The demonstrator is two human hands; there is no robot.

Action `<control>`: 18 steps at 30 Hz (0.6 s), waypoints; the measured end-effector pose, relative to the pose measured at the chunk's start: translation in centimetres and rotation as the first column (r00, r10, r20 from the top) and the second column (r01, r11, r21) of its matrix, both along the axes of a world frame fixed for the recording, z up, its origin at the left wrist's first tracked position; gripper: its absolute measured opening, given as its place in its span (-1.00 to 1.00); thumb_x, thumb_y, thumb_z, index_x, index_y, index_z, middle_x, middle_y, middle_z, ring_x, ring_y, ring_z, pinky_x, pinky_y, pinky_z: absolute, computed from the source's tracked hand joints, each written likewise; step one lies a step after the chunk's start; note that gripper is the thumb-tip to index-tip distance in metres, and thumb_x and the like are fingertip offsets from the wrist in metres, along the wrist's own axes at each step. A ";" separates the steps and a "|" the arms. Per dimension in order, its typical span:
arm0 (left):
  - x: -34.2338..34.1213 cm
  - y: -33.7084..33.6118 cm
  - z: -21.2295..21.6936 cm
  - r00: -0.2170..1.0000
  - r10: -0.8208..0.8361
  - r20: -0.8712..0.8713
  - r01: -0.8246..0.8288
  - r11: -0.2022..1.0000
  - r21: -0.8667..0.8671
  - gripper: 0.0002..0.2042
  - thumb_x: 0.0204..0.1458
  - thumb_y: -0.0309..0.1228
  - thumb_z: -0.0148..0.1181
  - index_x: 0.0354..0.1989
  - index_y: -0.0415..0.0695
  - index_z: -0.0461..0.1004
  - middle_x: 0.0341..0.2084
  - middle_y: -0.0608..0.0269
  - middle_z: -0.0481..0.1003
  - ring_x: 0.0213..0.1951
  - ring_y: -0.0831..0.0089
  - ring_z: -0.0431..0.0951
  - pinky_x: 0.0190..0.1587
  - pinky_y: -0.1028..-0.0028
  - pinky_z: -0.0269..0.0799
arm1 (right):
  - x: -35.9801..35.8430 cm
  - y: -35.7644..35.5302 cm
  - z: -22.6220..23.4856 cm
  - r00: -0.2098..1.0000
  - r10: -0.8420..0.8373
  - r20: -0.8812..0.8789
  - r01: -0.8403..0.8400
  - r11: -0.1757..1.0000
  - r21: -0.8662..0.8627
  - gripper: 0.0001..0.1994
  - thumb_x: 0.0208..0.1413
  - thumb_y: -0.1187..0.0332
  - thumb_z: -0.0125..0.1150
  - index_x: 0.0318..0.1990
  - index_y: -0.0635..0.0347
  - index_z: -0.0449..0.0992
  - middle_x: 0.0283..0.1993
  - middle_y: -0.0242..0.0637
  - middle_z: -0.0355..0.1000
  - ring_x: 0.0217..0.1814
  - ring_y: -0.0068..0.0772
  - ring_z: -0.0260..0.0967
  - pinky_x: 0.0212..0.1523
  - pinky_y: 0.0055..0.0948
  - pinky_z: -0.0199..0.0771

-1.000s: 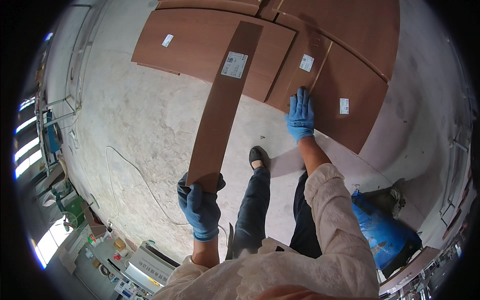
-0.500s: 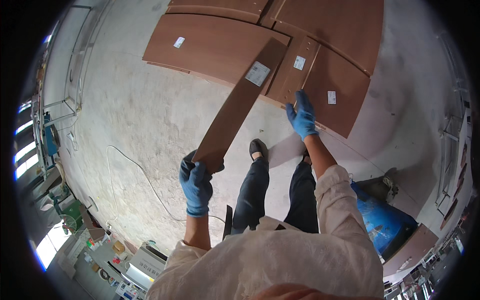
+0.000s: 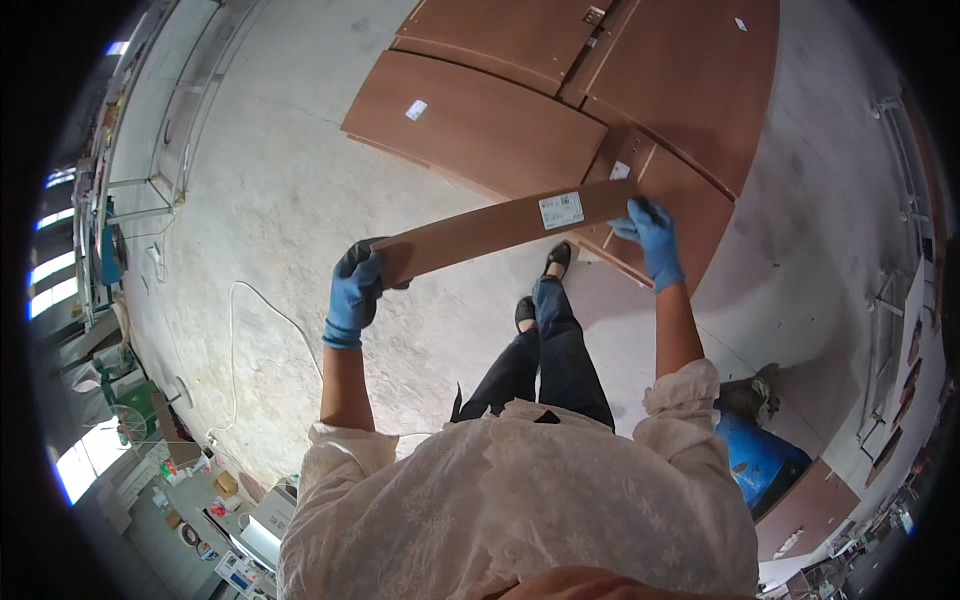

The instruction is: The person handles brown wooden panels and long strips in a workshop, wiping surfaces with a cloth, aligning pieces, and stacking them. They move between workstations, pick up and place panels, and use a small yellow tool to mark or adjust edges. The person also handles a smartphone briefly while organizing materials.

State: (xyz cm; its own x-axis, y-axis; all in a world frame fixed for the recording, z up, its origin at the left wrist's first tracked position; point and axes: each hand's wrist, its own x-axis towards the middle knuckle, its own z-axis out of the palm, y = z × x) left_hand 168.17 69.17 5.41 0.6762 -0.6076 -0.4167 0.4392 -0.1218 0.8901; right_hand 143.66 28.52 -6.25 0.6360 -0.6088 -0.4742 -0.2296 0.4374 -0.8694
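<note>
Head view: both hands in blue gloves hold one long, narrow brown board (image 3: pixel 500 228) crosswise in front of the body, above the concrete floor (image 3: pixel 280 220). The left hand (image 3: pixel 355 290) has its fingers closed around the board's left end, which sits lower. The right hand (image 3: pixel 652 238) grips the right end, fingers wrapped over the edge, just beside a white label (image 3: pixel 561 210) stuck on the board's face. Beyond the board, several wide brown panels (image 3: pixel 480 120) lie flat on the floor, overlapping one another. The person's dark trousers and black shoes (image 3: pixel 556 258) show beneath the board. A white cable (image 3: pixel 245 330) trails over the floor on the left, and a blue barrel (image 3: pixel 752 458) stands at the lower right
</note>
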 end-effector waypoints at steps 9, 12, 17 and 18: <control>17.2 -8.0 -9.0 0.932 0.191 0.307 -0.278 0.922 0.270 -0.70 0.20 -0.52 0.16 0.10 -0.26 0.56 -0.14 0.22 0.62 -0.17 0.46 0.59 -0.13 0.44 0.60 | 8.0 1.6 -5.9 0.995 0.020 -0.093 -0.010 0.994 0.109 -0.78 0.25 0.33 0.28 -0.12 0.32 0.59 -0.27 -0.29 0.57 -0.25 -0.49 0.57 -0.21 -0.53 0.58; 22.4 -10.3 -12.0 0.910 0.159 0.384 -0.276 0.921 0.274 -0.67 0.16 -0.53 0.16 0.11 -0.26 0.56 -0.21 0.27 0.62 -0.32 0.59 0.51 -0.27 0.53 0.49 | 11.7 1.3 -8.3 0.981 0.048 -0.186 -0.051 0.999 -0.011 -0.74 0.23 0.23 0.27 -0.19 0.29 0.60 -0.31 -0.25 0.58 -0.28 -0.44 0.56 -0.26 -0.42 0.52; 30.6 -14.5 -16.2 0.894 0.092 0.439 -0.250 0.915 0.316 -0.62 0.14 -0.51 0.19 0.15 -0.27 0.54 -0.23 0.32 0.61 -0.36 0.62 0.48 -0.28 0.55 0.46 | 19.1 0.5 -11.2 0.947 -0.013 -0.320 -0.118 0.914 -0.387 -0.68 0.23 0.13 0.22 -0.16 0.26 0.61 -0.21 -0.03 0.59 -0.17 -0.01 0.57 -0.13 -0.14 0.53; 32.6 -15.4 -17.0 0.894 0.089 0.439 -0.229 0.932 0.280 -0.62 0.13 -0.51 0.19 0.15 -0.27 0.54 -0.23 0.32 0.61 -0.36 0.62 0.48 -0.29 0.55 0.46 | 20.8 0.3 -11.5 0.932 -0.025 -0.362 -0.151 0.881 -0.449 -0.67 0.24 0.13 0.21 -0.16 0.26 0.60 -0.18 0.01 0.59 -0.13 0.07 0.55 -0.10 -0.10 0.52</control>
State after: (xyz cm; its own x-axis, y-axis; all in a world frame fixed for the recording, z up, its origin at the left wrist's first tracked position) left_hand 200.81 53.79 -11.63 0.9042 -0.3604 -0.2293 0.0788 -0.3868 0.9188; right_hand 164.42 28.78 -17.78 0.5281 -0.7763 -0.3441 -0.5665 -0.0203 -0.8238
